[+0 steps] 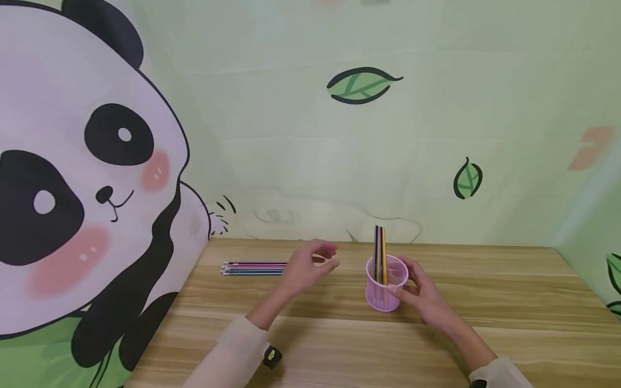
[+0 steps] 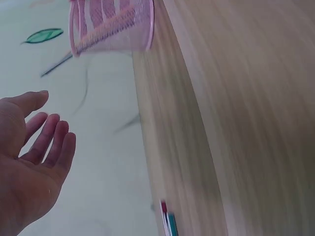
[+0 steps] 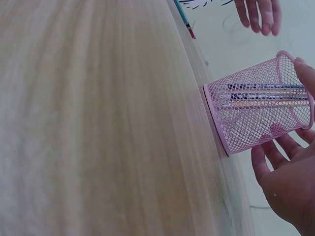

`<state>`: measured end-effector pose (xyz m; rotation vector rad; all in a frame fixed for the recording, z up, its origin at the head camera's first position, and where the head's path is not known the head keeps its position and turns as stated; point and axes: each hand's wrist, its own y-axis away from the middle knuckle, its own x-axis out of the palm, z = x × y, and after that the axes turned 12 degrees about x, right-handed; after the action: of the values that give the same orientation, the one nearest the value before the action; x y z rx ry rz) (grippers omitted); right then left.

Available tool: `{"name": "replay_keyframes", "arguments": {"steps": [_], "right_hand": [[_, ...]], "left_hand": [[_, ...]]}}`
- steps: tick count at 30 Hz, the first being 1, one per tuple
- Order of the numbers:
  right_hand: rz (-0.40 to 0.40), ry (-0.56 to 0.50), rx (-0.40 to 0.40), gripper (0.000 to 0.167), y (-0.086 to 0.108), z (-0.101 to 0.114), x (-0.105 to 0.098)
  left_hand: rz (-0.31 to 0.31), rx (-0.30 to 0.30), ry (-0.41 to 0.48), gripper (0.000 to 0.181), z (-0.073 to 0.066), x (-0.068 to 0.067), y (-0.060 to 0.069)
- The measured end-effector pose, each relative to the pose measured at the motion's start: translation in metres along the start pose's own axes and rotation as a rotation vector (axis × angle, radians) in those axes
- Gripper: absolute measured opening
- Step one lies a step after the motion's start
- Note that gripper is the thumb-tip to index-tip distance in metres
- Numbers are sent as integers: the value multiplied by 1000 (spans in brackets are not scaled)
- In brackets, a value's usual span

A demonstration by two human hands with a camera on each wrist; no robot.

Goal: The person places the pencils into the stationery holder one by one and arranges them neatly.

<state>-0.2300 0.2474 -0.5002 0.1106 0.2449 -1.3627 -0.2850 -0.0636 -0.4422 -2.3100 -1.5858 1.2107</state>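
Note:
A pink mesh pen holder (image 1: 383, 299) stands upright on the table, with several pencils (image 1: 380, 253) leaning inside it. My right hand (image 1: 427, 299) grips the holder's right side, thumb near the front rim; the right wrist view shows fingers (image 3: 275, 155) around the mesh. My left hand (image 1: 305, 269) hovers left of the holder, apart from it, with fingers loosely bent and nothing between them. Behind and left of that hand lies a row of several pencils (image 1: 252, 268), their right ends hidden by it in the head view.
The wooden table (image 1: 339, 355) runs back to a wall cloth (image 1: 281, 134) printed with a panda and leaves. A small black device (image 1: 272, 357) sits at the left sleeve's cuff.

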Motion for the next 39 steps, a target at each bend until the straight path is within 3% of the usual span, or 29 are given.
{"name": "replay_keyframes", "arguments": {"steps": [9,14,21,28,39], "right_hand": [[-1,17,-8,72,1,2,0],[0,4,-4,72,1,1,-1],[-5,50,18,72,2,2,-3],[-9,59,19,72,1,2,-3],[-6,47,0,71,-1,-2,-3]], "left_hand": [[0,-60,-125,32,36,-40,20],[18,-78,-190,29,54,-54,28],[81,-95,-309,31,70,-68,42],[135,-83,-409,27,83,-76,53],[221,-105,-451,25,86,-69,58]]}}
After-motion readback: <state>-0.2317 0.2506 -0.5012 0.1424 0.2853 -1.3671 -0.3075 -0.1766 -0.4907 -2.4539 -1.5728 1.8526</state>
